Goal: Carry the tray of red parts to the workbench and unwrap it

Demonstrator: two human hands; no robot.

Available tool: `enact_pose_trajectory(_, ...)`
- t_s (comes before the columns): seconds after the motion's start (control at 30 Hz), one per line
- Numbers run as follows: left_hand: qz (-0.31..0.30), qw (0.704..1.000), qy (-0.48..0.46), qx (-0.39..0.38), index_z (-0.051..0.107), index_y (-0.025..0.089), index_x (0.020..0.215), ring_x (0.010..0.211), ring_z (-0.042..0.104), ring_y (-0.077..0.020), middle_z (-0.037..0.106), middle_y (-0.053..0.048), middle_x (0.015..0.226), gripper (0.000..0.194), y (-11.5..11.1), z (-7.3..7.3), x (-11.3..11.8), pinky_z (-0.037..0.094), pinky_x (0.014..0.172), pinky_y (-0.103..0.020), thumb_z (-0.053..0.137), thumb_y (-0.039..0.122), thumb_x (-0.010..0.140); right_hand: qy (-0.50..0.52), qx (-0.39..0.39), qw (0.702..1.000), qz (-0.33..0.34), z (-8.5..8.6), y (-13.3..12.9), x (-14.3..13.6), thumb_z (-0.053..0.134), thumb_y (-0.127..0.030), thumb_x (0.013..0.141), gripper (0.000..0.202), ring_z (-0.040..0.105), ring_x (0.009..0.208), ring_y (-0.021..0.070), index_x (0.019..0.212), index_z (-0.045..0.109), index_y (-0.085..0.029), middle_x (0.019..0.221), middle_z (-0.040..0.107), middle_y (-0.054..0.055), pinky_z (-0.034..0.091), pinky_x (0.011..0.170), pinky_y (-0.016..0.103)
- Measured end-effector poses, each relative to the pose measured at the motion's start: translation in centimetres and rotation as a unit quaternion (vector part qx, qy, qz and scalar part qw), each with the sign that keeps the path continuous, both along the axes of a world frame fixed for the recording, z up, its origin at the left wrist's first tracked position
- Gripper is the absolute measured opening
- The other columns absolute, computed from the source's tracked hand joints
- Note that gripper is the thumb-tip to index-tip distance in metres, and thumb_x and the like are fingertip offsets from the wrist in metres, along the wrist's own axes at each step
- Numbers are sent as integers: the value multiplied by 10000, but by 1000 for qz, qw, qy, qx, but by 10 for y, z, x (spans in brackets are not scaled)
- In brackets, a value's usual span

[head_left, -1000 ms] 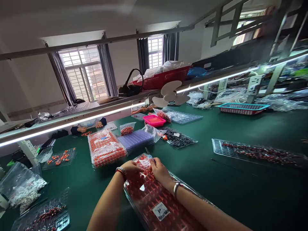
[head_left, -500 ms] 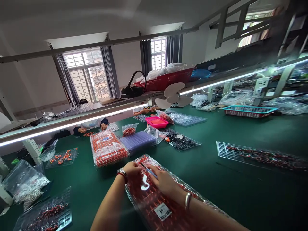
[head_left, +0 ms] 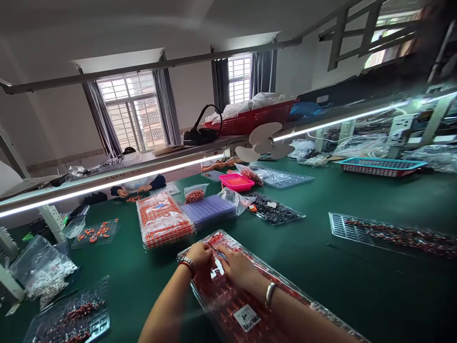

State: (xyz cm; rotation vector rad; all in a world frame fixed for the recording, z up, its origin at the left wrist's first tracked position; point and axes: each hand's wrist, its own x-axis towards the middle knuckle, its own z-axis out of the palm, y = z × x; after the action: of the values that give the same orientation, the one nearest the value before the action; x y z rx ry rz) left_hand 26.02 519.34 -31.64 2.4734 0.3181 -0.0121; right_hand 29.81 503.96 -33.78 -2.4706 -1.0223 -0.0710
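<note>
A long plastic-wrapped stack of clear trays [head_left: 228,302], filled with red parts, lies in front of me on the green table. A white label [head_left: 247,317] sits on its near part. Over the far end, my right hand [head_left: 241,269] is closed round a slim tool [head_left: 222,256] with a blue handle and a dark, narrow tip; its exact kind is unclear. The tip points at my left hand [head_left: 199,255], whose fingers are pinched together at the stack's upper face. What they pinch is too small to make out.
Beyond lie a wrapped stack of orange-filled trays [head_left: 162,220], purple trays [head_left: 209,209], a pink basket [head_left: 236,182] and a tray of black parts [head_left: 276,209]. Part-filled trays flank me left [head_left: 76,317] and right [head_left: 392,236]. Across the table are other people's hands [head_left: 144,188].
The view has shifted slightly. My right hand's tool has come closer to my left fingers, its tip now beside them. Across the table, a person's hands have drawn nearer each other.
</note>
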Motion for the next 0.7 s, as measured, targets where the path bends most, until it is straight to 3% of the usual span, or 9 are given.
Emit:
enact_pose_trajectory(0.4, 0, 1000, -9, 22, 656, 147, 1065, 968, 660, -215, 680, -61, 1084, 244, -3, -1, -1, 555, 864, -423, 592, 354, 951, 17, 29, 999, 7, -6, 1, 1, 604, -321, 1019, 274, 652, 973, 228, 1246, 594, -168, 1151, 639, 78, 549, 876, 435)
enact_pose_trajectory(0.7, 21, 999, -15, 26, 657, 148, 1051, 944, 661, -209, 682, -57, 1062, 247, -4, -5, -3, 556, 849, -413, 587, 364, 953, 14, 11, 1000, 8, -9, -4, -1, 591, -236, 1022, 266, 668, 942, 228, 1275, 579, -153, 1021, 675, 56, 539, 886, 441)
